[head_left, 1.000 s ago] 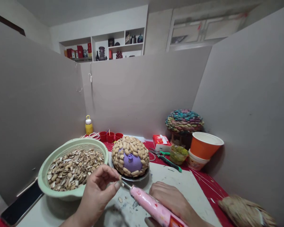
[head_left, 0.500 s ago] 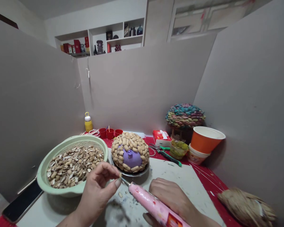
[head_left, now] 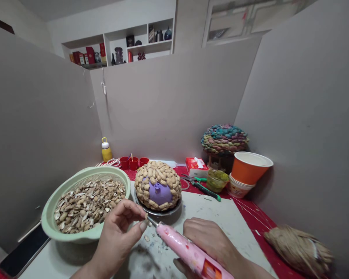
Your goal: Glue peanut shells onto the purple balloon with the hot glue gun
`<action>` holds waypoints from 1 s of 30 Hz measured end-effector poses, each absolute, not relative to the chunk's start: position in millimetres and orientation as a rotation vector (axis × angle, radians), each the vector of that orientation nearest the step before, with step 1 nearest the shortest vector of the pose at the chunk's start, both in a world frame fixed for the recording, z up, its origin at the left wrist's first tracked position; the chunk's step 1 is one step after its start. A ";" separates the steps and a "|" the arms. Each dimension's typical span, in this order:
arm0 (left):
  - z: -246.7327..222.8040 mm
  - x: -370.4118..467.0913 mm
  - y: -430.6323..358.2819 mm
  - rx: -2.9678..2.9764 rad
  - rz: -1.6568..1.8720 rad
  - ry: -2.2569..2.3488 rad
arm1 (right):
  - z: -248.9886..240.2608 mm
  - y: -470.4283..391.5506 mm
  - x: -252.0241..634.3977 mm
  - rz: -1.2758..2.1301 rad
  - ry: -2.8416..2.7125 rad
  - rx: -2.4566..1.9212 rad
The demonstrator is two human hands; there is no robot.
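Between the thumb and fingers of my left hand (head_left: 123,230) is a small piece of peanut shell (head_left: 147,219). My right hand (head_left: 211,240) is wrapped round a pink glue gun (head_left: 183,246), whose metal nozzle touches or nearly touches the shell. Just beyond stands a purple balloon (head_left: 159,194), largely covered with peanut shells (head_left: 170,178), its knot facing me; it rests on a round metal dish (head_left: 170,212). On the left a pale green colander (head_left: 50,223) holds many loose shells (head_left: 84,207).
Pliers (head_left: 206,190) with green and black handles lie behind on the right, near a plastic bowl (head_left: 217,180) and stacked paper buckets (head_left: 247,170). A raffia bundle (head_left: 298,248) lies at the right. A phone (head_left: 25,252) is at the left edge. Grey partitions (head_left: 168,112) enclose the table.
The view has shifted slightly, so the background sits a little further left. Both hands keep nearly the same pose, the nozzle still at the shell.
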State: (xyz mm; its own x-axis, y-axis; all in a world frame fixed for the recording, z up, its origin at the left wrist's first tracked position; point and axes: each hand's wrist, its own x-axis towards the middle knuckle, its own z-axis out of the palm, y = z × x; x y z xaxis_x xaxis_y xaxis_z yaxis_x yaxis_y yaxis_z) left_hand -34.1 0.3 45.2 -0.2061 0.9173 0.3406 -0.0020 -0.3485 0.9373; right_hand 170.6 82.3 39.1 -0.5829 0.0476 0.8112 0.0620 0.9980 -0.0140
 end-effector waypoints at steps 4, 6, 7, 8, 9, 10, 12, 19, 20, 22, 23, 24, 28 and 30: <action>44.8 -33.8 0.4 1.336 1.647 1.120 | 35.5 83.0 171.5 -0.062 -2.210 -0.132; 44.9 -33.4 0.5 1.337 1.644 1.113 | 34.5 83.7 171.9 -0.061 -2.218 -0.144; 45.0 -33.2 0.6 1.336 1.642 1.108 | 34.3 84.0 172.0 -0.060 -2.224 -0.146; 45.3 -33.1 0.7 1.332 1.643 1.101 | 34.3 84.1 172.2 -0.062 -2.229 -0.149; 45.6 -33.1 0.8 1.327 1.646 1.093 | 34.4 84.0 172.4 -0.065 -2.232 -0.150; 45.9 -33.2 0.9 1.319 1.649 1.085 | 34.5 83.9 172.6 -0.062 -2.238 -0.155; 46.1 -33.8 1.0 1.303 1.647 1.070 | 34.1 83.5 173.0 -0.039 -2.244 -0.161; 41.5 -39.2 1.8 1.228 1.629 1.031 | 29.9 84.2 172.4 -0.035 -2.236 -0.194; 40.9 -39.7 2.0 1.222 1.629 1.028 | 29.4 84.3 172.3 -0.044 -2.239 -0.199; 40.5 -40.0 2.5 1.216 1.627 1.030 | 28.6 84.0 172.3 -0.049 -2.245 -0.203; 40.6 -40.0 2.7 1.215 1.626 1.030 | 28.3 83.6 172.4 -0.043 -2.249 -0.205; 40.9 -39.8 3.0 1.213 1.629 1.029 | 28.2 83.1 172.7 -0.032 -2.254 -0.208; 41.0 -39.6 4.3 1.217 1.646 1.019 | 29.1 81.5 174.6 0.018 -2.270 -0.237; 39.7 -40.4 4.9 1.228 1.656 1.016 | 29.9 81.7 175.6 0.039 -2.273 -0.239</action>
State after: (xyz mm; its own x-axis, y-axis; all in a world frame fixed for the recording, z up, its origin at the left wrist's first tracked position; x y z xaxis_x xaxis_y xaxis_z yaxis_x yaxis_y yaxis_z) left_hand -40.4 4.9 39.7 -0.1903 0.9313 0.3107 -0.1448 -0.3396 0.9293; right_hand 175.6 81.7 29.9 -0.6376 0.1851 0.7478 0.1593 0.9814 -0.1070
